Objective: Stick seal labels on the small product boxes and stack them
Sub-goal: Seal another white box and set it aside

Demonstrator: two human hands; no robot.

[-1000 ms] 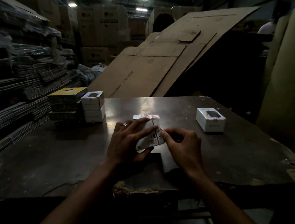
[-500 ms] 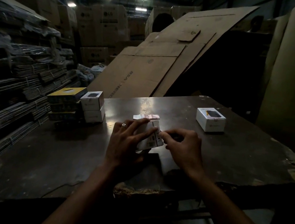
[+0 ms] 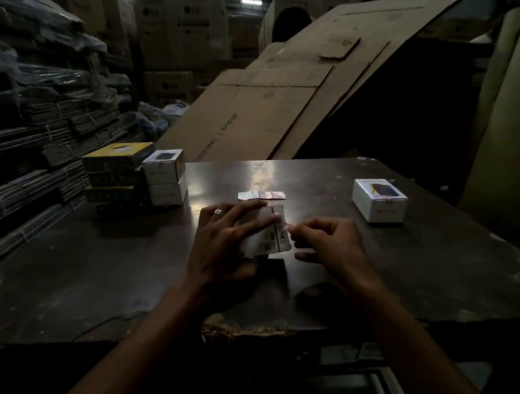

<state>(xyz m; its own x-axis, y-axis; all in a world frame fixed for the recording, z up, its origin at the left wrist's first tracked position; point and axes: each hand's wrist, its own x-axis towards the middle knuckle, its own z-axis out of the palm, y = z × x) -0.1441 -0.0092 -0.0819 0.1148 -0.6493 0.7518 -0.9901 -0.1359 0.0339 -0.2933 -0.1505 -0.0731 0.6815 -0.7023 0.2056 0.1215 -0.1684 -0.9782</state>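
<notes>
At the near edge of the dark worn table (image 3: 65, 284), two bare forearms reach forward from the bottom of the view. Left hand (image 3: 222, 238) grips a small white product box (image 3: 274, 235): its fingers lie spread across the box's upper face, thumb underneath; a ring sits on one finger. The box is tilted, printed side panel facing the camera, held just above the tabletop at table centre. Right hand (image 3: 335, 243) is just beside the box, thumb and forefinger pinching a small seal label (image 3: 287, 227) at the box's upper right edge; the remaining fingers are curled. Whether the label already adheres cannot be told.

Just beyond the hands, a strip of label backing (image 3: 260, 195) lies flat on the table. Further left, two white boxes (image 3: 165, 177) are stacked beside a stack of yellow-topped boxes (image 3: 115, 169). Far right, a single white box (image 3: 379, 199) stands alone. Behind the table, flattened cardboard sheets (image 3: 266, 112) lean against a stack; bundled flat cartons (image 3: 22, 129) fill the left.
</notes>
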